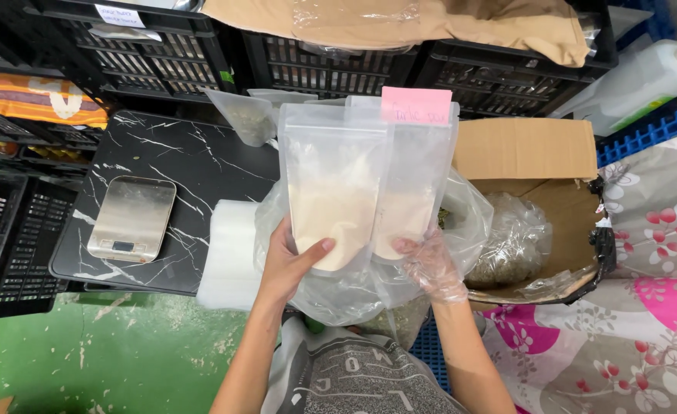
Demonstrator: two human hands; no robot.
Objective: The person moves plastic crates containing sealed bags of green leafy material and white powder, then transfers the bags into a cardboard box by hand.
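Above the right edge of the black marble-patterned table, two clear stand-up pouches of pale powder are held upright side by side, touching. The left hand, bare, has its fingers clamped on the bottom of the left pouch, thumb across the front. The right hand, in a thin clear plastic glove, has its fingers closed on the bottom of the right pouch, which carries a pink sticky note at its top. Behind and below the pouches sits a large clear plastic bag. Near the table's left edge lies a steel kitchen scale. Right of the hands, an open cardboard box holds a bag of dried herbs. Black plastic crates line the table's far side.
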